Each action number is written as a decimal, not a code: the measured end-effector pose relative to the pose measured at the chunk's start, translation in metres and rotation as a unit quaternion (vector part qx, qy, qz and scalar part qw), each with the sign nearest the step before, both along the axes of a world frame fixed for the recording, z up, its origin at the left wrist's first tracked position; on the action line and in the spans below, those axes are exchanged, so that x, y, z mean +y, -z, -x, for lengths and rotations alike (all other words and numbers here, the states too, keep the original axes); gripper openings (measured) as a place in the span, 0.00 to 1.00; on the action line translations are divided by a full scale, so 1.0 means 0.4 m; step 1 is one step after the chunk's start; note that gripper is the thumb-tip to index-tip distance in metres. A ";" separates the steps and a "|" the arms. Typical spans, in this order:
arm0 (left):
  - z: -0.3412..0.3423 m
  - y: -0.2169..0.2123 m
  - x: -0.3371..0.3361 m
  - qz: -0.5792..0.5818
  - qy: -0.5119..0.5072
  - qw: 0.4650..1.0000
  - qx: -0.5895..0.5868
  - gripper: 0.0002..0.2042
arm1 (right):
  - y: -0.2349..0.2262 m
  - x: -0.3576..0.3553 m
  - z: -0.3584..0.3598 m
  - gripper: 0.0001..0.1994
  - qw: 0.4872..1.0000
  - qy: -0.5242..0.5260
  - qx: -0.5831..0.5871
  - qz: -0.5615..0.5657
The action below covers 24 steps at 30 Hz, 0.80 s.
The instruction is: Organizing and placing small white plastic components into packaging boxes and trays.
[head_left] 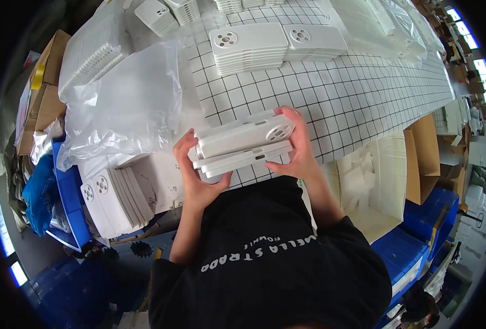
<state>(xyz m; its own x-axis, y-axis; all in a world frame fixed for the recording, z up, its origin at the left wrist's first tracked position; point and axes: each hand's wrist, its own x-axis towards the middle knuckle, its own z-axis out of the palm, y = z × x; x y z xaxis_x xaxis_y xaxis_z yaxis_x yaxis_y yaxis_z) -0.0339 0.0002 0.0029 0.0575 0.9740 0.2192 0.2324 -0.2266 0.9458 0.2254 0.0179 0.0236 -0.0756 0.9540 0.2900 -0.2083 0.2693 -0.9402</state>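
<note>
Step, by my judgement: I am holding and evening up a bundle of white phone-shaped pieces (243, 143), at least two, between both hands.
Location: bundle is tilting slightly over the near part of the gridded surface (336, 98), just beyond my black shirt (276, 263); whether it is touching down, I cannot tell.
Left hand (195, 185): curving wide, gripping the left end, thumb lying near the lower edge.
Right hand (302, 151): spreading likewise, fingers clasping the right end beside the round holes, thumb reaching below, contact unclear.
Next move: probably calling for even pressure from both ends, lest the layers start slipping.
Nearby: two matching stacks (248, 50) are standing farther off.
</note>
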 end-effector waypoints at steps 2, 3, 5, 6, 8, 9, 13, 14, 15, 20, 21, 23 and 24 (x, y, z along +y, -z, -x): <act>-0.016 0.060 0.047 -0.130 0.036 0.991 -0.003 0.54 | 0.027 0.018 0.001 0.38 0.998 0.003 -0.008 -0.068; -0.027 0.075 0.053 -0.192 0.057 0.980 -0.006 0.56 | 0.051 0.023 -0.005 0.38 0.998 0.003 -0.009 -0.064; -0.039 0.090 0.046 -0.164 0.052 0.985 -0.014 0.56 | 0.101 0.041 -0.015 0.38 0.997 0.018 -0.043 -0.057; -0.046 0.095 0.044 -0.141 0.047 0.989 -0.020 0.57 | 0.115 0.045 -0.020 0.38 0.996 0.024 -0.060 -0.055; -0.054 0.100 0.042 -0.112 0.043 0.992 -0.028 0.57 | 0.132 0.040 -0.014 0.37 0.996 0.039 -0.056 -0.060; -0.053 0.099 0.041 -0.118 0.049 0.992 -0.021 0.58 | 0.135 0.037 -0.005 0.36 0.995 0.055 -0.051 -0.067; -0.051 0.100 0.047 -0.128 0.060 0.990 -0.014 0.59 | 0.116 0.034 -0.009 0.35 0.999 0.025 -0.027 -0.012; -0.053 0.101 0.052 -0.133 0.058 0.989 -0.022 0.60 | 0.107 0.036 -0.011 0.34 1.000 0.001 -0.016 0.017; -0.054 0.100 0.052 -0.138 0.056 0.988 -0.030 0.61 | 0.106 0.039 -0.012 0.34 1.000 0.002 -0.016 0.020; -0.045 0.088 0.035 -0.165 0.043 0.985 0.031 0.59 | 0.076 0.039 0.002 0.31 0.996 0.004 -0.056 0.073; -0.042 0.092 0.034 -0.144 0.035 0.988 0.033 0.60 | 0.058 0.031 0.008 0.31 0.993 -0.003 -0.056 0.108; -0.039 0.093 0.034 -0.104 0.018 0.994 0.039 0.60 | 0.058 0.025 0.011 0.31 0.988 -0.012 -0.057 0.144; -0.040 0.088 0.033 -0.102 0.018 0.994 0.039 0.60 | 0.069 0.027 0.010 0.31 0.990 0.012 -0.071 0.121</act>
